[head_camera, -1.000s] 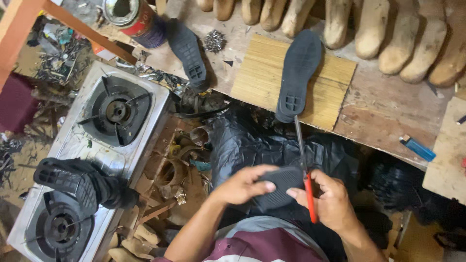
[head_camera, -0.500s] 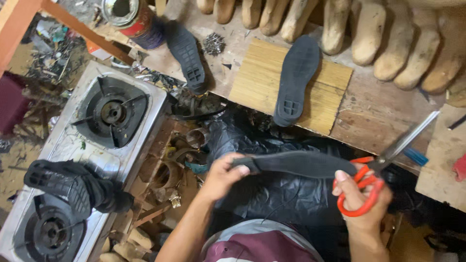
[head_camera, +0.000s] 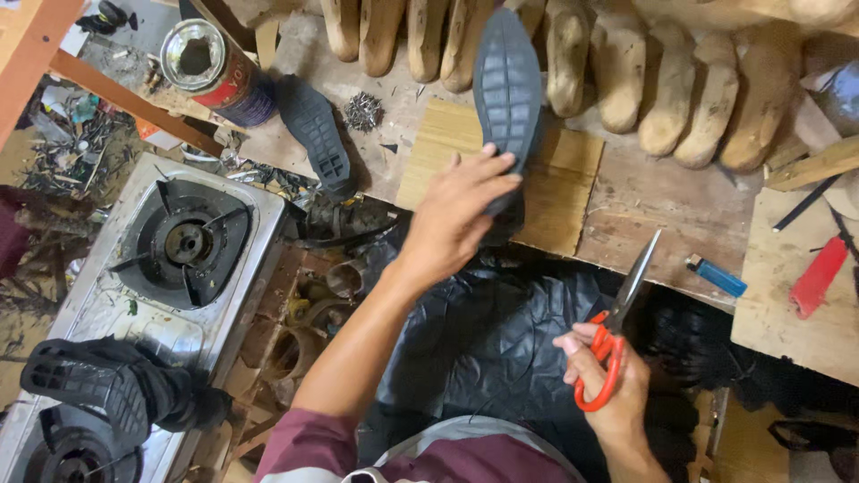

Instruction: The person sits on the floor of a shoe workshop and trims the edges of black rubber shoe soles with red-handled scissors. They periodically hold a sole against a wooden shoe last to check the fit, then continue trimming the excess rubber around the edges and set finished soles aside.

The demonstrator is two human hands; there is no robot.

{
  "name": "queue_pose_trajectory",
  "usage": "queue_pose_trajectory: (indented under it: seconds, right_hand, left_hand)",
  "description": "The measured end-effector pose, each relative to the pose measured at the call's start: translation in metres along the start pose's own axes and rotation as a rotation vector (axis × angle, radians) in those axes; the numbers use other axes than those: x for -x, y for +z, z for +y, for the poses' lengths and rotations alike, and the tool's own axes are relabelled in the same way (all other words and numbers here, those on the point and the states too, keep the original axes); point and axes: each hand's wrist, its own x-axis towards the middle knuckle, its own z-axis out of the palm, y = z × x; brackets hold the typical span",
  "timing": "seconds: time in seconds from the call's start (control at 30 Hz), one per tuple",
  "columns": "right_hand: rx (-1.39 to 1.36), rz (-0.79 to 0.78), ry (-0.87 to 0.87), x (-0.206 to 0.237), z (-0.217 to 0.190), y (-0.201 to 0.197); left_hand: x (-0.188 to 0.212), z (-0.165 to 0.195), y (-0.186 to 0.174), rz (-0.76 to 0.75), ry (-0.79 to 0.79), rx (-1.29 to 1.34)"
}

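The left hand [head_camera: 456, 210] reaches out and grasps a black sole [head_camera: 507, 80] lying over the wooden board [head_camera: 559, 179] on the desk [head_camera: 662, 215]. The right hand [head_camera: 608, 380] is clenched on scissors [head_camera: 613, 331], blades slightly apart. Judging by this, trimming comes next, needing the sole brought near. An open tin [head_camera: 210, 67] stands nearby, its contents unclear.

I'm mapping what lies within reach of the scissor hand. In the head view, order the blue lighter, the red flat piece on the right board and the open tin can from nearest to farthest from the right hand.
Measured from the right hand:
1. Blue lighter, just above and to its right on the bench edge.
2. Red flat piece, farther right on the pale board.
3. Open tin can, far across at the upper left.
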Motion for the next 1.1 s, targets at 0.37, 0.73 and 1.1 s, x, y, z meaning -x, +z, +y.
queue_pose_trajectory:
  seconds: [0.37, 0.73, 1.1]
  right_hand:
    - [-0.040, -0.047, 0.131, -0.003, 0.020, -0.012]
    - [0.000, -0.088, 0.215, -0.012, 0.037, 0.001]
    - [-0.001, -0.156, 0.231, 0.008, 0.053, 0.011]
  left_hand:
    - [0.001, -0.036, 0.054, -0.180, -0.061, 0.085]
    - [0.013, -0.119, -0.056, 0.272, -0.376, -0.733]
    - [0.037, -0.129, -0.108, 0.725, -0.713, 0.480]
